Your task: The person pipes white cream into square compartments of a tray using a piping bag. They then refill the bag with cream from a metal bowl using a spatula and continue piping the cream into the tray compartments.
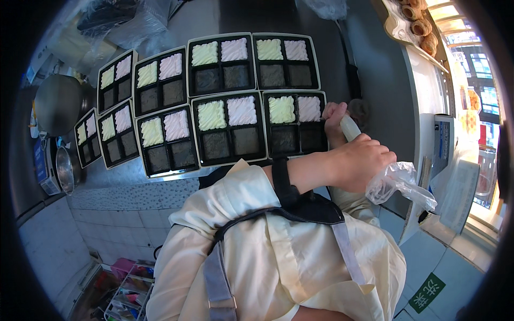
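Observation:
My left hand (363,162), with a black band at its wrist, is closed around a clear plastic piping bag (351,128) of pale filling. The loose end of the bag (401,186) sticks out past my knuckles. My right hand (336,120) grips the bag's narrower end, at the right edge of the nearest right-hand box (297,124); the tip is hidden. Several black four-compartment boxes stand in two rows. Each holds a square of pale green piped cream (211,115) and one of pale pink (241,110). Their lower compartments (215,145) show a dark, uneven surface.
A metal worktop (241,18) carries the boxes. Plastic bags (136,24), a round dark pan (58,104) and a metal bowl (66,168) sit on the left. Curled pastries (421,28) rest on a raised tray at right. Below left is a wire basket (128,293).

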A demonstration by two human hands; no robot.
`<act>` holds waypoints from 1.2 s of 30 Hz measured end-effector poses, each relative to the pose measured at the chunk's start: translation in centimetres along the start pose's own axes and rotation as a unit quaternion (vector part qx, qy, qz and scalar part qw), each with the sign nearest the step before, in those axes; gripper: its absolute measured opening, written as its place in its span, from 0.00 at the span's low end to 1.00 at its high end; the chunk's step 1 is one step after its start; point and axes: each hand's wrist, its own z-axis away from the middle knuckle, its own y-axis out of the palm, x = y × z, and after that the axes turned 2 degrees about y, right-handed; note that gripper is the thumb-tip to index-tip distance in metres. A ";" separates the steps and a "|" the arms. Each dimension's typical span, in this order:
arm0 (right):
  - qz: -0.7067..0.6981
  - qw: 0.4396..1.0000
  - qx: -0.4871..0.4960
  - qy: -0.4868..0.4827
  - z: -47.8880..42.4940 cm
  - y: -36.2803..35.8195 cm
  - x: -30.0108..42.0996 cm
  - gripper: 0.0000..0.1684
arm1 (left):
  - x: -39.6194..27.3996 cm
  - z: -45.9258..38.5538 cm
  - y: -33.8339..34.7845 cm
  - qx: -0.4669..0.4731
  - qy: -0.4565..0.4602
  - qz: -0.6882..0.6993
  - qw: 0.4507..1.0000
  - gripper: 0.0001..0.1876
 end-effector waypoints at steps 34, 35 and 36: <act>-0.045 0.998 0.017 -0.034 -1.3 -5.0 15.8 0.11 | -4.0 0.9 -8.8 -0.148 0.107 -0.137 0.974 0.22; -0.061 0.997 0.025 -0.042 -1.3 -4.7 16.6 0.11 | -4.7 1.2 -9.2 -0.165 0.127 -0.167 0.964 0.22; -0.078 0.995 0.034 -0.050 -1.3 -4.4 17.5 0.11 | -5.5 1.5 -9.5 -0.171 0.136 -0.201 0.955 0.23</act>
